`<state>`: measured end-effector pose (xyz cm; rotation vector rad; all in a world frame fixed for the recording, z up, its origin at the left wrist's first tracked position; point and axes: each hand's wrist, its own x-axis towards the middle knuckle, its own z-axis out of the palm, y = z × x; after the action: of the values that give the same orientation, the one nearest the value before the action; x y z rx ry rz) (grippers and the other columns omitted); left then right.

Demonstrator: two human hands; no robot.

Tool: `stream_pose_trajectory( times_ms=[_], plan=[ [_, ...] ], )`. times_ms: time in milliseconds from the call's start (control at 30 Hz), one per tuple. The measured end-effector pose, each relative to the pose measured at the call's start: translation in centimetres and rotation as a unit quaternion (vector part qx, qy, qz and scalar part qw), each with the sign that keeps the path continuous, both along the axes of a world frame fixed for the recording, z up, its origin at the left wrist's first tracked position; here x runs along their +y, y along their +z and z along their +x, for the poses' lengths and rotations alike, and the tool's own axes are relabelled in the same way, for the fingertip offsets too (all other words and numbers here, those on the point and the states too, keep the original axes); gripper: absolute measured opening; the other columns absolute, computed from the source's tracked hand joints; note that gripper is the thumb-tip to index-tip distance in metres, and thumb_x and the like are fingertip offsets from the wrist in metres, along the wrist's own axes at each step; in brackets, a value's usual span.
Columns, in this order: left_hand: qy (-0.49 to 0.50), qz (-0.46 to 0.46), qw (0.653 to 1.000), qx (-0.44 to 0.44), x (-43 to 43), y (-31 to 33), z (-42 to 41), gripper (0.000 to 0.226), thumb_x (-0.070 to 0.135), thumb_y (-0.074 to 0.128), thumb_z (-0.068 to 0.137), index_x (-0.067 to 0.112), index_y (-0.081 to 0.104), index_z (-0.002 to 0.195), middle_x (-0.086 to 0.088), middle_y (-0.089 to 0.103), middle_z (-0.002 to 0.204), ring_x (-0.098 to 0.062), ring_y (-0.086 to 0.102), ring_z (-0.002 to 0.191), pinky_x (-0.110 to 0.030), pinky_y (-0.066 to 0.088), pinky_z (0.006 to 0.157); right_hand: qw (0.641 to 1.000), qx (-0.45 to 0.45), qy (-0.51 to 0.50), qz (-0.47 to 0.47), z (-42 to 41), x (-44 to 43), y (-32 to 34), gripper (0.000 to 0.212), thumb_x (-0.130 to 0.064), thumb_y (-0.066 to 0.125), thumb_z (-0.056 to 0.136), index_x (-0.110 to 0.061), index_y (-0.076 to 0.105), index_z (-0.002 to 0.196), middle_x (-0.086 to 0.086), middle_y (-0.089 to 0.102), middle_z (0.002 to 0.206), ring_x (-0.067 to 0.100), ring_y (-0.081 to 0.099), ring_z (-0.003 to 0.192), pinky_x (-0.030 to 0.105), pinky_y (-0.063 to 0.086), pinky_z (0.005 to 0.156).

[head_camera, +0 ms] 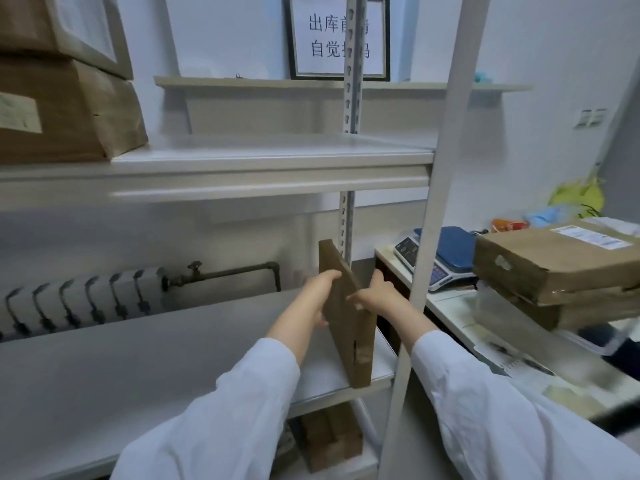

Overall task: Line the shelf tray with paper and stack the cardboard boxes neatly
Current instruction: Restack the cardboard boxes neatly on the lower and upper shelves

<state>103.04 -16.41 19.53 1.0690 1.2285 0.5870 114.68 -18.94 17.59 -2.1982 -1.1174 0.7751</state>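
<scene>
both hands on one flat brown cardboard box (362, 344), just below centre toward 5 o'clock. it stands on its long edge, leaning a little to the left, at the right end of the middle white metal shelf tray (138, 358), close to the white front upright post (415, 271).

left hand (320, 289) grips it from the left, fingers curled over the top edge. right hand (375, 296) grips from the right, thumb and fingers pinching the same top edge. white sleeves on both arms.

tray surface reads grey over most of its width and lighter under the box. can't tell whether that is paper.

- 10 o'clock: stack of two large brown cardboard boxes (62, 116) on the upper shelf, pale label on the lower one
- 3 o'clock: two brown labelled boxes (547, 261) piled on a white side counter (450, 306), beside a blue-topped weighing scale (440, 258)
- 6 o'clock: another brown cardboard box (332, 441) on the shelf below
- 8 o'clock: white ribbed radiator (79, 299) behind the tray
- 12 o'clock: black-framed white sign (337, 36) on the wall, partly hidden by the rear slotted post
</scene>
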Motion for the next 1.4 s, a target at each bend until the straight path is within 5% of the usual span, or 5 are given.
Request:
stream_pose_trajectory(
  times_ms=[367, 500, 667, 933, 1400],
  plan=[
    [-0.023, -0.001, 0.999, 0.026, 1.5, -2.7, 2.6, 0.057, 0.038, 0.047, 0.095, 0.011, 0.033, 0.143, -0.013, 0.042, 0.143, -0.033, 0.043, 0.129, -0.046, 0.035, 0.107, 0.999, -0.045, 0.008, 0.012, 0.3, 1.3, -2.2, 0.067, -0.022, 0.059, 0.088, -0.007, 0.026, 0.144, 0.017, 0.051, 0.132, 0.033, 0.056, 0.116, 0.034, 0.049, 0.085],
    [-0.048, 0.046, 0.995, 0.072, 1.1, -1.7, 2.2, 0.011, 0.005, 0.04, 0.086, 0.009, 0.048, 0.08, -0.011, 0.045, 0.083, -0.023, 0.046, 0.075, -0.03, 0.037, 0.068, 0.997, -0.043, -0.02, 0.054, 0.3, 1.4, 0.1, 0.049, -0.025, 0.059, 0.085, -0.006, 0.043, 0.128, 0.016, 0.055, 0.123, 0.034, 0.058, 0.108, 0.033, 0.049, 0.073],
    [-0.183, 0.185, 0.956, 0.137, -0.1, -0.4, 1.5, 0.058, -0.006, 0.042, 0.083, 0.016, 0.044, 0.137, -0.013, 0.058, 0.116, -0.025, 0.054, 0.095, -0.023, 0.043, 0.059, 0.993, -0.033, -0.038, 0.109, -0.3, 1.0, 2.8, 0.037, -0.026, 0.05, 0.09, -0.013, 0.055, 0.123, 0.014, 0.062, 0.117, 0.031, 0.06, 0.101, 0.022, 0.034, 0.049],
    [-0.159, 0.412, 0.864, 0.241, -1.5, 0.9, -1.9, 0.085, 0.016, 0.069, 0.074, 0.036, 0.025, 0.143, -0.007, 0.05, 0.132, -0.029, 0.051, 0.119, -0.041, 0.046, 0.096, 0.986, -0.032, -0.078, 0.146, -3.4, -1.6, 7.5, 0.037, -0.035, 0.043, 0.093, -0.008, 0.067, 0.1, 0.011, 0.067, 0.086, 0.017, 0.052, 0.05, 0.02, 0.036, 0.046],
    [-0.005, 0.396, 0.917, -0.056, -7.1, 10.7, -15.0, 0.047, 0.007, 0.074, 0.076, 0.021, 0.058, 0.118, -0.004, 0.065, 0.111, -0.026, 0.063, 0.103, -0.043, 0.052, 0.092, 0.961, 0.02, -0.153, 0.231, -12.3, -7.8, 11.2, 0.069, -0.062, 0.023, 0.093, -0.015, 0.029, 0.143, 0.017, 0.028, 0.144, 0.038, 0.032, 0.131, 0.052, 0.031, 0.105]
  ],
)
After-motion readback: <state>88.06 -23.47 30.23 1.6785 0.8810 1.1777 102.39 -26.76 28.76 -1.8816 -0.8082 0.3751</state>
